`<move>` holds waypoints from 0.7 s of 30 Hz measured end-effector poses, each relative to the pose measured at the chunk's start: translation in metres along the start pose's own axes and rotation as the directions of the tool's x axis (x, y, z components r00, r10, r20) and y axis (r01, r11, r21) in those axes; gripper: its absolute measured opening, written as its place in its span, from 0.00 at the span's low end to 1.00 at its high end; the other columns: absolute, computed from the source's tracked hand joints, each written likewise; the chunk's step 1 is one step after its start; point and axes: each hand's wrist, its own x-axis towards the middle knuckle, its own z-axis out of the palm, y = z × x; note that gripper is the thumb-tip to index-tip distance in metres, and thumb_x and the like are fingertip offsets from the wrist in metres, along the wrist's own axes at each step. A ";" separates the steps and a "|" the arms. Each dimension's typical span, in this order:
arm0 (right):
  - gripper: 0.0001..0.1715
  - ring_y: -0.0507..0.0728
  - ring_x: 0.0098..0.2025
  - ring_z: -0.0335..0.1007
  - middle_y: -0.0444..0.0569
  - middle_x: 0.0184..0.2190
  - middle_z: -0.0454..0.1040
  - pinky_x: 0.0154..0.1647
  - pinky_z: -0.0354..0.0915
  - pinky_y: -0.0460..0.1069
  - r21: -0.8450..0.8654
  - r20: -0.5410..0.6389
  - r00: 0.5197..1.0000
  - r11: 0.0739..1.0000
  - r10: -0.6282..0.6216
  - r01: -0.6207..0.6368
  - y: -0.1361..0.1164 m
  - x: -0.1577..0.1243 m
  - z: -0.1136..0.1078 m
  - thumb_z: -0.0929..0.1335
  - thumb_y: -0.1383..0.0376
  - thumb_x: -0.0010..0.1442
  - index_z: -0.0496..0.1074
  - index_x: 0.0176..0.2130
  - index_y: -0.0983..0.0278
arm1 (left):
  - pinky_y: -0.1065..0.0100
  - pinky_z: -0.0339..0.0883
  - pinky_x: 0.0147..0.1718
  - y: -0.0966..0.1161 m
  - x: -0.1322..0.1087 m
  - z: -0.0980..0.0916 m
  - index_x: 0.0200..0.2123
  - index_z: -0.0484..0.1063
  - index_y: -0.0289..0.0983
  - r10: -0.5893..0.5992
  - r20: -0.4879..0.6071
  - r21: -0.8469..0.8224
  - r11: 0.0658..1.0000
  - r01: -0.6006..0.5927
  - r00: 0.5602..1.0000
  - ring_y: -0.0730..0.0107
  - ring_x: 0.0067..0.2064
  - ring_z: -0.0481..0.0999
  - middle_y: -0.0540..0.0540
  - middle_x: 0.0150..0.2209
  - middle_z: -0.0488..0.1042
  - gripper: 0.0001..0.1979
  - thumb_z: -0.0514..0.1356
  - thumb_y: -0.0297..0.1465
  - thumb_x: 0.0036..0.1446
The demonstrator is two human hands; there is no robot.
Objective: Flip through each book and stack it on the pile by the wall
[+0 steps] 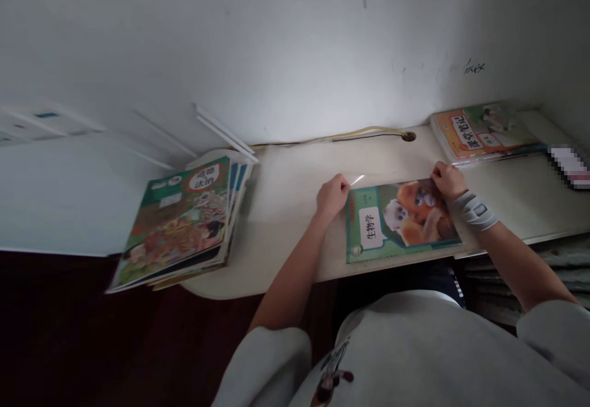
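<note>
Two hands work at the top edge of a biology textbook (401, 219) lying flat on the pale desk (286, 210): the left hand (332, 195), fingers pinched, seems to hold a glinting clear plastic sheet (357, 179), while the right hand (448, 181) grips the book's edge.

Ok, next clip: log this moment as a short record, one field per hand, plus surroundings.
Book: green paperback biology textbook, orange monkey cover, flat on cream desk
Left hand: at its top left corner, beside a glinting clear strip
Right hand: on its top edge, grey wrist wrap
Rest: stack of colourful paperback books left; orange-green book back right
</note>
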 end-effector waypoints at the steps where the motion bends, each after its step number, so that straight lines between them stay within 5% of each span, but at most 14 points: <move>1: 0.08 0.59 0.35 0.71 0.54 0.34 0.77 0.33 0.58 0.49 -0.014 0.003 1.000 1.000 -0.005 0.005 -0.002 0.000 0.000 0.63 0.67 0.58 0.71 0.36 0.63 | 0.67 0.61 0.37 0.001 0.000 0.000 0.34 0.70 0.40 -0.014 -0.001 0.025 1.000 0.014 1.000 0.64 0.40 0.73 0.45 0.39 0.77 0.06 0.53 0.30 0.59; 8: 0.15 0.60 0.37 0.69 0.61 0.37 0.74 0.35 0.58 0.51 -0.099 -0.082 0.990 0.990 -0.111 0.103 -0.010 -0.004 0.010 0.56 0.69 0.63 0.68 0.42 0.69 | 0.63 0.64 0.40 0.008 -0.003 0.005 0.47 0.68 0.36 0.005 0.012 0.225 0.974 -0.008 1.000 0.57 0.44 0.74 0.37 0.42 0.76 0.14 0.46 0.29 0.62; 13: 0.16 0.60 0.38 0.68 0.61 0.37 0.73 0.37 0.59 0.51 -0.080 -0.078 0.990 0.991 -0.118 0.111 -0.011 -0.007 0.012 0.55 0.68 0.64 0.67 0.44 0.70 | 0.50 0.53 0.58 0.040 -0.040 0.000 0.64 0.50 0.31 0.256 -0.083 0.295 0.929 -0.222 0.963 0.49 0.64 0.57 0.30 0.63 0.58 0.25 0.44 0.30 0.65; 17: 0.15 0.60 0.38 0.69 0.61 0.38 0.73 0.37 0.59 0.51 -0.061 -0.071 0.992 0.993 -0.102 0.098 -0.011 -0.006 0.010 0.55 0.69 0.64 0.66 0.45 0.69 | 0.41 0.38 0.63 0.076 -0.086 0.010 0.67 0.45 0.30 0.472 0.131 0.217 0.845 -0.489 0.872 0.45 0.69 0.41 0.31 0.68 0.46 0.37 0.47 0.47 0.63; 21: 0.15 0.61 0.38 0.68 0.61 0.38 0.73 0.38 0.59 0.51 -0.054 -0.091 0.989 0.992 -0.117 0.113 -0.010 -0.006 0.012 0.56 0.69 0.63 0.65 0.45 0.69 | 0.36 0.37 0.61 0.087 -0.105 0.034 0.67 0.46 0.31 0.485 0.282 0.130 0.836 -0.534 0.828 0.42 0.69 0.39 0.31 0.68 0.45 0.44 0.43 0.56 0.58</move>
